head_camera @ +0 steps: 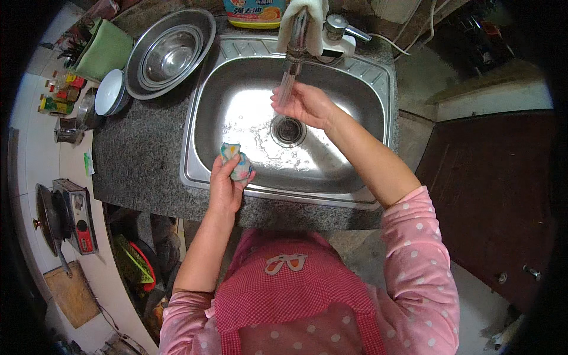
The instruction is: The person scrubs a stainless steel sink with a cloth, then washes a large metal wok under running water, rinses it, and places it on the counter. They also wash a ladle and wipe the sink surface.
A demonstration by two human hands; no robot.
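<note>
Water runs from the metal faucet onto my right hand, whose fingers are spread under the stream and hold nothing. Below that hand lies the round drain of the stainless steel sink, whose bottom is wet. My left hand grips a crumpled, multicoloured cloth over the sink's near left rim. The cloth bunches between thumb and fingers, partly hidden by them. A white cloth is draped around the faucet's upper part.
Nested metal basins and stacked bowls stand left of the sink on the speckled countertop. A detergent bottle is behind the sink, near a faucet lever. Further left are a portable stove and a cutting board.
</note>
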